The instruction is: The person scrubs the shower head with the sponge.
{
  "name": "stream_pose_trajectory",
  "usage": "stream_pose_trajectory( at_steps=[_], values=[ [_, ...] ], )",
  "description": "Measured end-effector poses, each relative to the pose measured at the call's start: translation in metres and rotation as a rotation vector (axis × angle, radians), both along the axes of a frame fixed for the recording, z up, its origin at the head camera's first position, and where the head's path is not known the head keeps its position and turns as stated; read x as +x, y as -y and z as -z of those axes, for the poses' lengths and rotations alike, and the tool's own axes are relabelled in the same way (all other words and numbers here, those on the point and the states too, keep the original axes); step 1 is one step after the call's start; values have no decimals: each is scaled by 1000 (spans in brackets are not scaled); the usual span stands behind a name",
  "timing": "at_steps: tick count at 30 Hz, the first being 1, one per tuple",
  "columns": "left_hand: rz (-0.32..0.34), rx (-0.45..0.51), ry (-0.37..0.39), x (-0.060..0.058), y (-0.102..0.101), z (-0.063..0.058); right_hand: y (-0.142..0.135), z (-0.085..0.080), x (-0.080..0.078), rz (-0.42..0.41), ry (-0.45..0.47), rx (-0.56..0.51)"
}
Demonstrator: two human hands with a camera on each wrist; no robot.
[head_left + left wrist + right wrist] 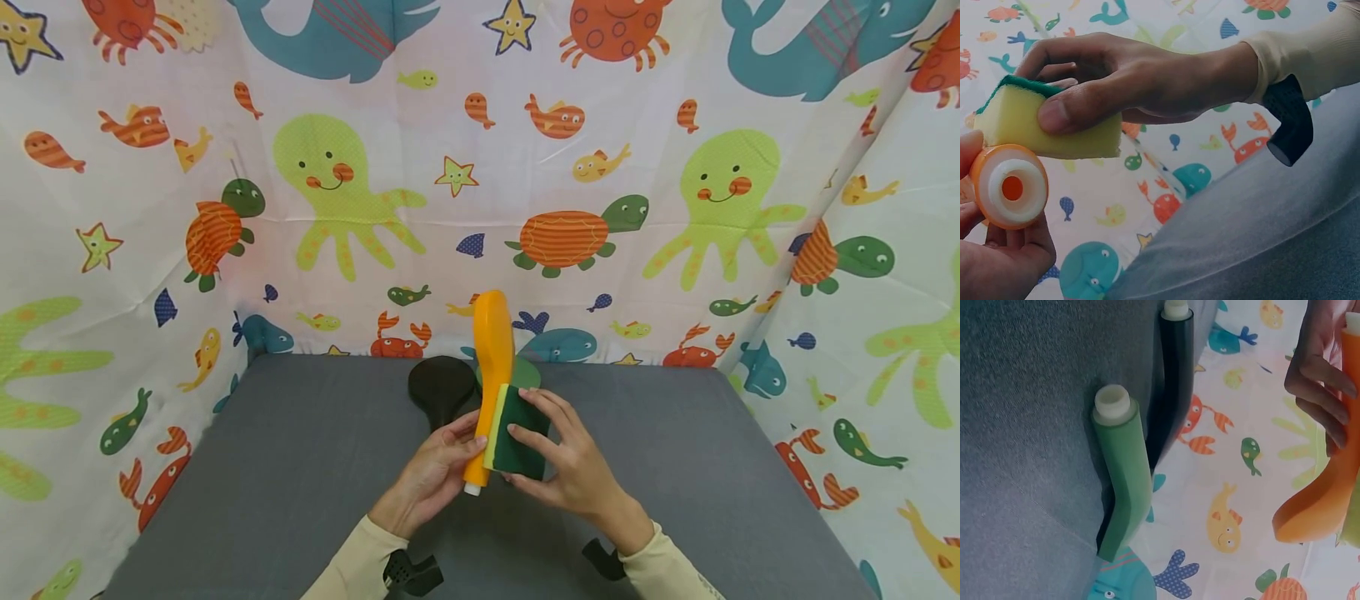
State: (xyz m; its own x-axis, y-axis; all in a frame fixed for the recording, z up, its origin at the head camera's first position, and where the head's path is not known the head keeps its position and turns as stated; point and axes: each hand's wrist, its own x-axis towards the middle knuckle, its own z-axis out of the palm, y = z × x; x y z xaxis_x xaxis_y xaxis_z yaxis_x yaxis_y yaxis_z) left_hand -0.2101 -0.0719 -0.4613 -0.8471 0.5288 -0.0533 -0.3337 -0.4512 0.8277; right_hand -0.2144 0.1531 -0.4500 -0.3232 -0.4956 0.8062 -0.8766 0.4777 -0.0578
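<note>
My left hand (431, 479) grips an orange handheld shower head (492, 333) by its handle, holding it upright with the white threaded end down. Fingers of my right hand (577, 467) pinch a sponge (513, 407) with a dark green scouring side and a yellow side. The yellow side faces the shower head's handle and lies right beside it. In the left wrist view, the hollow white connector (1036, 195) points at the camera, and the right thumb (1057, 115) presses on the sponge's yellow face.
Behind the hands, a black shower head (441, 385) and a green shower head (529, 374) lie on the grey table (300, 467), the green one partly hidden. A curtain (465, 233) printed with sea animals surrounds the table at the back and sides.
</note>
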Motion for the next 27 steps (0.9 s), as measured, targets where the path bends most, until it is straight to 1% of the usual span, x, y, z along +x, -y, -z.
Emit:
stream_pose_trajectory(
  at_steps=[8,16,22,27],
  values=[
    [-29,-24,-43,-3,-3,2,5,7,3,-30,-17,-37],
    [-87,-71,-22,-5,-4,-1,8,12,11,-11,-25,-14],
    [-93,-44,-10,-4,-5,-2,8,16,15,-5,-31,-16],
    [-76,-31,-12,-3,-5,-1,7,16,15,2,-39,-13]
  ],
)
